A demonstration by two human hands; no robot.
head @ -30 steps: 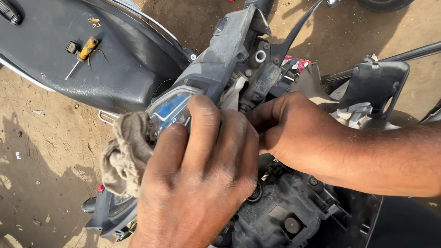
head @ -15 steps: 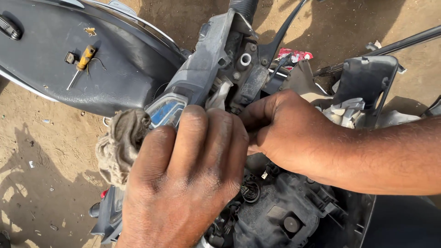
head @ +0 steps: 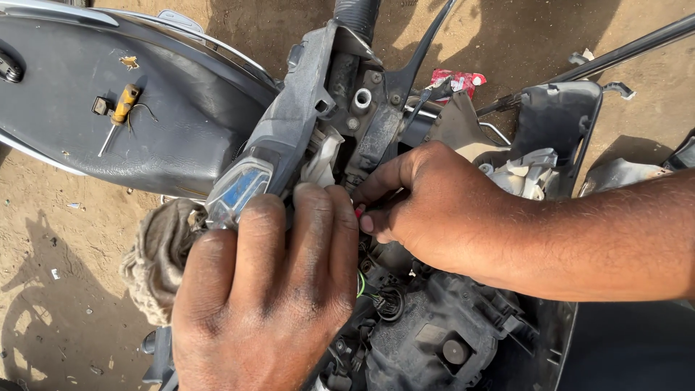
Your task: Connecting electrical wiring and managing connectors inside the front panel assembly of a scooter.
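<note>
Left hand (head: 268,297), fingers curled down over the grey handlebar cover (head: 289,130) of a scooter, just beside its blue-tinted turn-signal lens (head: 235,192); a dirty rag (head: 156,257) lies bunched against its knuckles. Right hand (head: 441,210), fingertips pinched inside the opened housing where the wiring sits; what they grip is hidden. A yellow-handled screwdriver (head: 119,112) rests on the black seat (head: 166,137), well apart. Sandy ground (head: 43,289) lies below.
</note>
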